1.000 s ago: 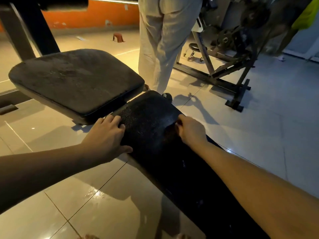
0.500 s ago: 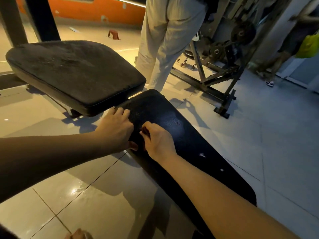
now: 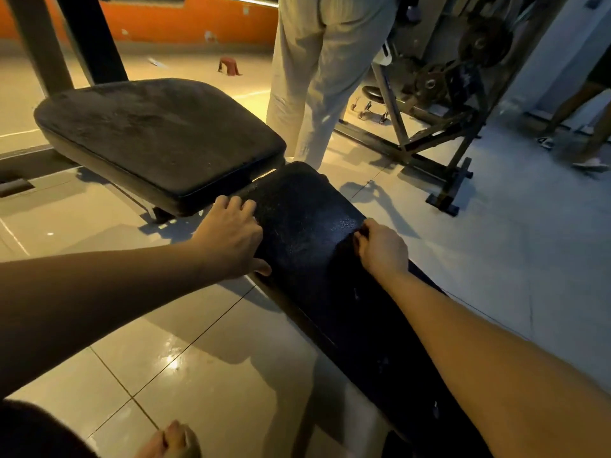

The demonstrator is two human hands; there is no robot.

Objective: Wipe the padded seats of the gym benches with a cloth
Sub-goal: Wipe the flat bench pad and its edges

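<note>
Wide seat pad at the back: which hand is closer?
Left. The left hand rests on the long black pad beside the seat pad's near edge; the right hand is across that pad, farther off.

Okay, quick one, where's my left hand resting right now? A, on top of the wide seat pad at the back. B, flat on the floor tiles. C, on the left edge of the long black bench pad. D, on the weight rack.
C: the left hand lies with its fingers spread on the left edge of the long black bench pad, not on top of the wide seat pad.
</note>
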